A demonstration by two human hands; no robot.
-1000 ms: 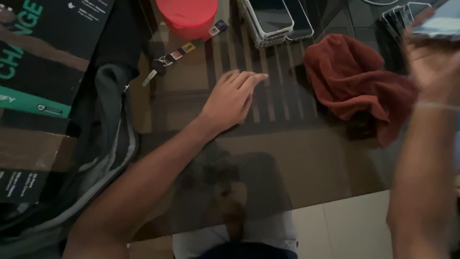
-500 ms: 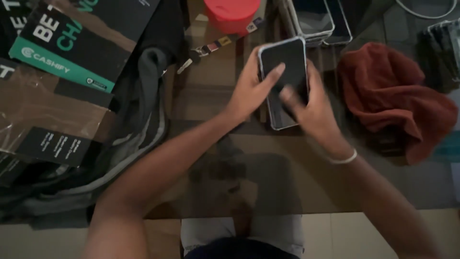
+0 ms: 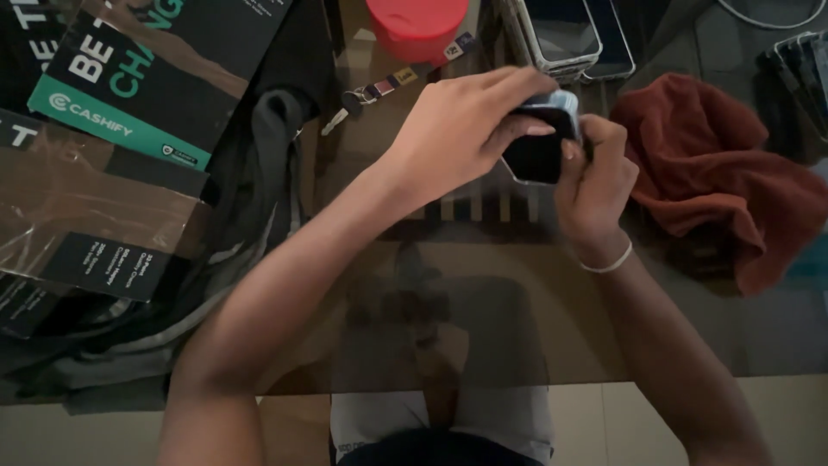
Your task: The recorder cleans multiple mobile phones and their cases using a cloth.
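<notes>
**Listener:** Grip first, please: what is held, and how?

**Describer:** Both hands are closed on one dark smartphone [image 3: 536, 154], which is raised just above the glass desk [image 3: 690, 345] near the middle of the view. The left hand [image 3: 457, 121] is laid over the top of it, with the fingers [image 3: 517, 86] curled across the upper edge and the thumb pressed against the screen side. The right hand [image 3: 595, 177] is wrapped around the lower right corner from below. A pale edge, perhaps a case or a film, is seen along the top of the phone, but what it is cannot be told.

**Listener:** How far along does the work seem?

**Describer:** It is judged to be in the middle. The phone is lifted and held in both hands, and nothing is seen that has been taken off it or laid beside it. Whether anything has been fitted or loosened cannot be told, since the fingers cover much of it.

**Listener:** What is placed around it?

**Describer:** A rust-red cloth [image 3: 716, 173] is crumpled on the desk just to the right of the hands. Further back, more phones [image 3: 569, 34] are stacked in a pile, and a red round lid [image 3: 416, 26] is set beside them, with a key on a strap [image 3: 362, 95] lying near it. Dark printed cartons [image 3: 112, 103] and a grey garment [image 3: 259, 216] are spread over the left side. A thin white band [image 3: 608, 261] is worn on the right wrist.
</notes>
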